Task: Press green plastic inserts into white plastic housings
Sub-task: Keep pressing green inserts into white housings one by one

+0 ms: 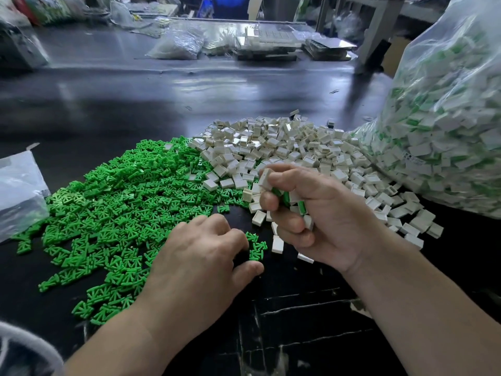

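Several white housings (265, 179) sit clutched inside the right hand (325, 213).

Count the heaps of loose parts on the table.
2. The green heap lies left, by the left hand; the white heap lies right, beyond the right hand, which grips a few housings. The bag may hide part of it.
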### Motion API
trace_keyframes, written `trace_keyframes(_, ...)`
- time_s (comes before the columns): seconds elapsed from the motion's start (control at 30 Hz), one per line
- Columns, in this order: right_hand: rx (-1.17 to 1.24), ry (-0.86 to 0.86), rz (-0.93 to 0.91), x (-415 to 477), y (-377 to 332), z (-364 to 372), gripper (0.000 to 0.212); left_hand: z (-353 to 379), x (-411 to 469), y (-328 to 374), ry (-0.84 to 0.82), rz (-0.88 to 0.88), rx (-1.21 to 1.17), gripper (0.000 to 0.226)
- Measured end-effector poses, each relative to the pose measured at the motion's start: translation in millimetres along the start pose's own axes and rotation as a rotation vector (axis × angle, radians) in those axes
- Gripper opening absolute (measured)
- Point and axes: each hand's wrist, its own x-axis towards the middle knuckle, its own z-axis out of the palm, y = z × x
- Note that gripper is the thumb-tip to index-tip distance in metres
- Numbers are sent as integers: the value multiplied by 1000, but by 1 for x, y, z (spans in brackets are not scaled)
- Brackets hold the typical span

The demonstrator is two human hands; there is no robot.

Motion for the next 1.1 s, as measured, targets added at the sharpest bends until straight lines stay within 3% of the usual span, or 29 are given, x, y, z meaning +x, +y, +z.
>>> trace_keyframes(0.23,74,-4,27,1,0,-1,5,3,-1,-2,26,94,-8,24)
trace_keyframes(0.4,51,59,33,1,3,-1,21,1,-2,-7,64,50,-125,18)
trace_keyframes(0.57,-50,7,69,0,7,2,17,-16,-2,-16,232,-316,-759,23)
trace_keyframes(0.67,-147,-13,73,-2,8,7,15,-21,-1,-18,281,-383,-1106,21)
trace_keyframes(0.73,-234,-35,59,-4,9,11,14,-21,-1,-16,277,-372,-1202,21)
trace_keyframes(1.1,-457,-73,11,-7,13,17,3,-17,-1,-14,303,-307,-1220,18)
